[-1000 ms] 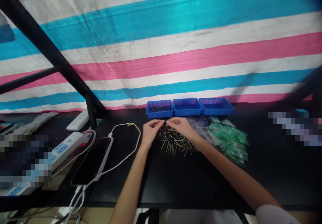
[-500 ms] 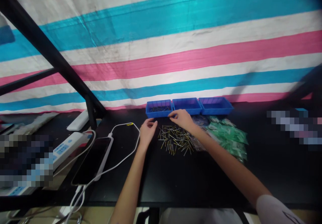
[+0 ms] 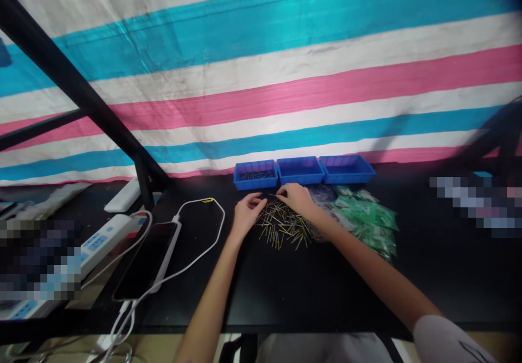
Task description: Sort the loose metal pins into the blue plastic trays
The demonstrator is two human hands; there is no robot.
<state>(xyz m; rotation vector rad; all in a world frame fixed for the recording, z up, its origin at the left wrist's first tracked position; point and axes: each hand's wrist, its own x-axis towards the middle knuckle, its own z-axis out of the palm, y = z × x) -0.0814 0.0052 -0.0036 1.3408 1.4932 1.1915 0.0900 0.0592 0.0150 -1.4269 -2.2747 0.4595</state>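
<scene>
A loose pile of thin metal rods (image 3: 282, 227), silver and gold-coloured and too small to name more exactly, lies on the black table (image 3: 261, 292). At the pile's far edge, my right hand (image 3: 297, 198) pinches what looks like one such rod (image 3: 272, 194) between thumb and forefinger, pointing left. My left hand (image 3: 247, 214) is at the pile's left side, thumb and fingers apart, with nothing visible in it. Just beyond both hands stands a blue bin (image 3: 255, 182) with dark thin pieces inside. Two more blue bins, a middle one (image 3: 300, 178) and a right one (image 3: 348, 177), adjoin it.
Green plastic packets (image 3: 367, 219) are heaped right of the pile, partly behind my right forearm. To the left lie a phone (image 3: 144, 259), a looping white cable (image 3: 223, 219), a power strip (image 3: 95, 243) and a white box (image 3: 122, 195). A striped sheet (image 3: 261, 91) hangs behind.
My left hand has moved right, toward the pile. My right hand has drawn back slightly from the bins, and a thin rod now shows at its fingertips. The view has shifted slightly.
</scene>
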